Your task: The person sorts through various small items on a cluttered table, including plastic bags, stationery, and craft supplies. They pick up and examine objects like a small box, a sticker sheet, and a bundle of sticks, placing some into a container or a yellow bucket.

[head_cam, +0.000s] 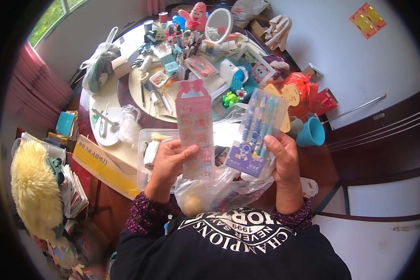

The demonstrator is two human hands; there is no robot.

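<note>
My left hand [171, 159] holds a pink sticker pack [196, 129] upright by its left edge; a bow shape tops the pack. In my right hand [285, 154] is a clear plastic pack of pens [257, 131], blue and teal, with a purple printed lower part, gripped at its right side. The two packs are apart. Below them lies a clear plastic bag [210, 192] with a round yellowish thing in it, close to my body. A clear plastic bin [141, 157] with a white roll-like thing inside stands behind my left hand.
A round turntable [134, 94] bears many pens, cards and toys, with a white-framed oval mirror [218, 26] at the back. A long cardboard box [103, 166] lies at the left edge. At right are a blue cup [311, 132] and a red plastic bag [299, 92].
</note>
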